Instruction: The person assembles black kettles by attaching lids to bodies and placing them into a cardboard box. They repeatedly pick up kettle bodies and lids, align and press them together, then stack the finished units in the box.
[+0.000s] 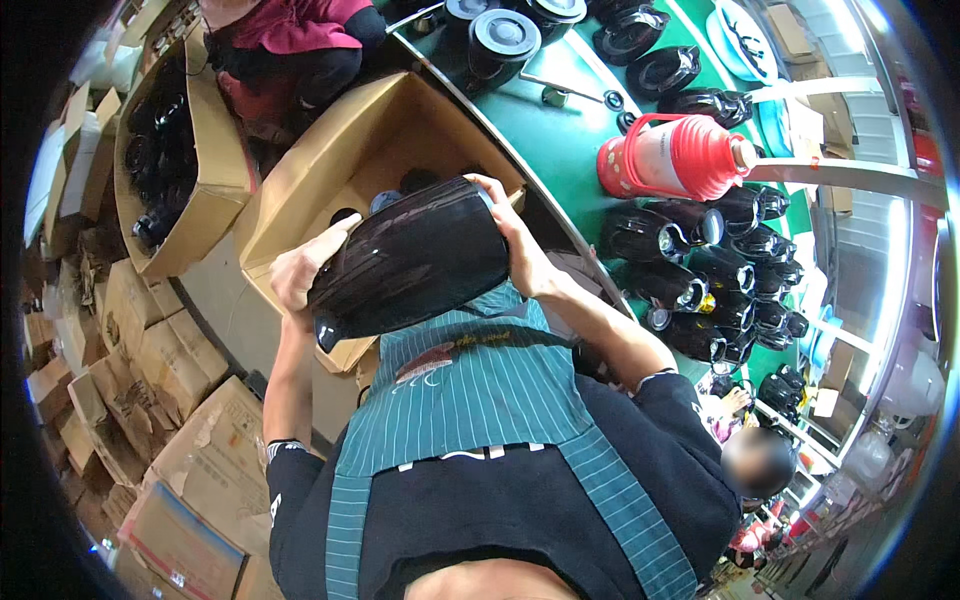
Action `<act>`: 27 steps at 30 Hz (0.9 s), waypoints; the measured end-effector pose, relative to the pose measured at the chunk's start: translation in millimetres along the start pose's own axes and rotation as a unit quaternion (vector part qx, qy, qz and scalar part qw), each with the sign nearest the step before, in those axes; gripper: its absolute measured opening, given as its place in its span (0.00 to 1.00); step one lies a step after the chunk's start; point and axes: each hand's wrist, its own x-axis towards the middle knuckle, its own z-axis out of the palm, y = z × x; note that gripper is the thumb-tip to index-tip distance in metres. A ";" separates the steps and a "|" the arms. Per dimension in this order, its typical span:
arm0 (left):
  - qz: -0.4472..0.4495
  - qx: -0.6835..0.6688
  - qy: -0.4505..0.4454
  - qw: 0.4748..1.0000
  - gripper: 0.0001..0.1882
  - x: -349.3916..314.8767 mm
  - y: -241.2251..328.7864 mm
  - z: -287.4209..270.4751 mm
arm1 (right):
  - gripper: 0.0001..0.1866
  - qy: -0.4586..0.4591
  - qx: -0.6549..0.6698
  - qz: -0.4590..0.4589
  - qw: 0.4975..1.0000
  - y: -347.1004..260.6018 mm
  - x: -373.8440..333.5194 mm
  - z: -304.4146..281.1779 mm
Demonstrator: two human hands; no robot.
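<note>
Between my two hands I hold a glossy black jug-shaped shell (415, 262), tilted on its side in front of my apron. My left hand (308, 265) grips its spouted end, fingers wrapped over the upper edge. At the other end, my right hand (515, 235) is closed round the rim, with the fingertips on top. Just beyond the shell stands an open cardboard box (330, 140). A few dark rounded pieces (420, 180) show inside it, partly hidden by the shell.
A green workbench (570, 130) on the right carries a red thermos flask (670, 158) and several black jug bodies (690, 270). Another box of black parts (215, 170) stands at left. Stacked cartons (210, 450) lie below it. A seated person (290, 40) is at the far side.
</note>
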 end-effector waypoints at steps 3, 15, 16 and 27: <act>-0.102 -0.107 0.003 0.989 0.10 32.6 -29.0 10.1 | 0.45 -0.004 -0.250 0.001 0.968 -15.9 -1.0 -14.2; -0.335 -0.364 0.083 0.865 0.12 64.1 -62.4 119.6 | 0.66 -0.002 -0.480 -0.287 0.829 -62.7 6.0 -24.6; -0.339 -0.366 0.089 0.862 0.12 66.2 -59.3 122.8 | 0.64 -0.002 -0.468 -0.289 0.835 -64.8 9.3 -27.7; -0.332 -0.330 0.028 0.883 0.14 97.1 -57.8 129.2 | 0.57 -0.120 -0.574 -0.327 0.741 -121.5 50.1 -40.9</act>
